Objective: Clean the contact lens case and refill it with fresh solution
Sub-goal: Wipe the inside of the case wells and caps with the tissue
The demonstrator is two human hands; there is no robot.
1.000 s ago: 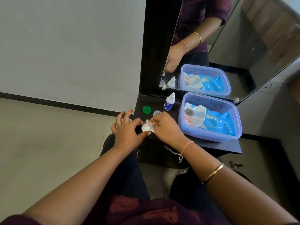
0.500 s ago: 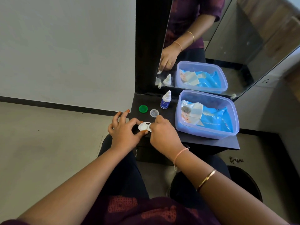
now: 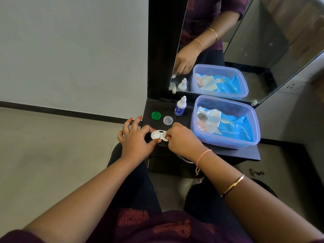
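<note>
Left hand (image 3: 135, 144), right hand (image 3: 182, 140) pinch lens case's (image 3: 156, 134) ends.

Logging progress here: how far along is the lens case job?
Done: both caps are off, the green cap and clear cap lying on the shelf. In hand: the left hand holds the lens case while the right hand pinches what looks like white tissue at its right well. Left: refilling and recapping; the solution bottle stands untouched.
</note>
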